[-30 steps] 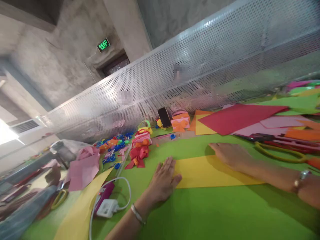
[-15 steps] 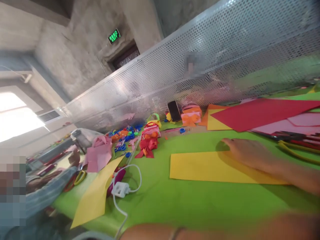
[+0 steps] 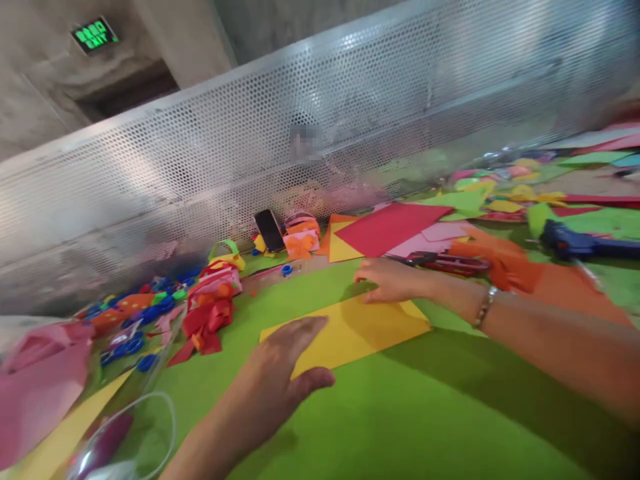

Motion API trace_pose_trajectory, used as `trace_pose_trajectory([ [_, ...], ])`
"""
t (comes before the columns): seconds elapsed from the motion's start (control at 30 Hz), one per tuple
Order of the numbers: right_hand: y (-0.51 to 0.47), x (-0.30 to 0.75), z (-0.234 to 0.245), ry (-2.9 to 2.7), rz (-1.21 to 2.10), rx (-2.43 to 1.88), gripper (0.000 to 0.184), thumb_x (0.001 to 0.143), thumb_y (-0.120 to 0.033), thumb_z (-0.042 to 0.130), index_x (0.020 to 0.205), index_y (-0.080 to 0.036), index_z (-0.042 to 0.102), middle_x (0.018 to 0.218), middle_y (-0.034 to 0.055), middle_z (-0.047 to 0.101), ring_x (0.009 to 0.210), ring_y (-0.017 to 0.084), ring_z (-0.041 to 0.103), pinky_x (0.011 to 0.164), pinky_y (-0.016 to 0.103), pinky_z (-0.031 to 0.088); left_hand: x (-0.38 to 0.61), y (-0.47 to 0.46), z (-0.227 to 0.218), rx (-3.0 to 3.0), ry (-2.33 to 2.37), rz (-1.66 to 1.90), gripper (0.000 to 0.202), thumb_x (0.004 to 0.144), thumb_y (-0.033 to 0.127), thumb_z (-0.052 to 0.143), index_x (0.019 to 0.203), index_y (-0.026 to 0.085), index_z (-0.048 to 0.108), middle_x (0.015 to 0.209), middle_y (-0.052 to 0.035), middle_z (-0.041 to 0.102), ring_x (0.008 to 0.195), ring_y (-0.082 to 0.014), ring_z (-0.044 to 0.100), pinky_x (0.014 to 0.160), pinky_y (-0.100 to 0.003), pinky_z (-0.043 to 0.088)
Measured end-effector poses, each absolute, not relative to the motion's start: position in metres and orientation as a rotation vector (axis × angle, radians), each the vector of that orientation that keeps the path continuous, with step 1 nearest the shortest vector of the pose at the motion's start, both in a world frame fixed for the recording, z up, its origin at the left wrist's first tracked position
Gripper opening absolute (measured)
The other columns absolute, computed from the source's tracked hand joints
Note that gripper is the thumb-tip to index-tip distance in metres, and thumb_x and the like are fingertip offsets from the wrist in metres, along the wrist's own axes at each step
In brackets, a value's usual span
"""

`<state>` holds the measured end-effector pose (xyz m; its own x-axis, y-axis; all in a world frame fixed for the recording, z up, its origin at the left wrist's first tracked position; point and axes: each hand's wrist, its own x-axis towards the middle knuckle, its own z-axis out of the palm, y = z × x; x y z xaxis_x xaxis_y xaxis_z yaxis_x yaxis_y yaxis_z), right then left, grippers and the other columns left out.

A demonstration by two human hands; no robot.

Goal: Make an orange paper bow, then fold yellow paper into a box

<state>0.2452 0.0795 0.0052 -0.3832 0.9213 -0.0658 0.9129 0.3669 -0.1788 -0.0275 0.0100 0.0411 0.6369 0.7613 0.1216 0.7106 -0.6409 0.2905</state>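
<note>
A yellow paper sheet (image 3: 360, 330) lies on the green table cover (image 3: 410, 420). My left hand (image 3: 280, 363) lies flat on the sheet's near left end, fingers stretched out and thumb apart. My right hand (image 3: 390, 281) rests on the sheet's far edge, fingers loosely extended and pressing down; a bracelet (image 3: 484, 307) circles its wrist. Neither hand holds anything.
Red paper (image 3: 390, 225), pink and orange sheets and red scissors (image 3: 445, 262) lie behind my right hand. A blue glue gun (image 3: 575, 243) sits at right. A phone (image 3: 269, 230), paper bows (image 3: 205, 320) and blue clips (image 3: 135, 333) lie along the perforated metal screen (image 3: 350, 127). A white cable (image 3: 145, 420) loops at lower left.
The view has swung right and down. My left hand is back on the yellow sheet's left end after leaving it half a second ago; my right hand stays on the far edge.
</note>
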Motion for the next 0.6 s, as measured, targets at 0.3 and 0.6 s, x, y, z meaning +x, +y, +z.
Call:
trace_pose_trajectory([
  [0.3, 0.081, 0.255, 0.000, -2.341, 0.661, -1.728, 0.027, 0.093, -0.034, 0.060, 0.114, -0.018, 0.061, 0.118, 0.0075, 0.062, 0.100, 0.021, 0.062, 0.086, 0.043, 0.053, -0.046, 0.066, -0.001, 2.594, 1.465, -0.114, 0.067, 0.091, 0.053, 0.046, 0.149, 0.021, 0.035, 0.158, -0.0141, 0.023, 0.147, -0.0358, 0.013, 0.112, -0.065, 0.015],
  [0.6, 0.084, 0.245, -0.022, -1.428, 1.120, -1.584, 0.022, 0.096, -0.035, 0.054, 0.102, -0.015, 0.060, 0.089, 0.0020, 0.065, 0.074, 0.014, 0.064, 0.065, 0.031, 0.055, -0.022, 0.038, 0.008, 1.831, 1.447, 0.641, 0.054, 0.089, 0.058, 0.040, 0.089, 0.013, 0.070, 0.091, -0.0143, 0.075, 0.078, -0.0241, 0.071, 0.071, -0.038, 0.058],
])
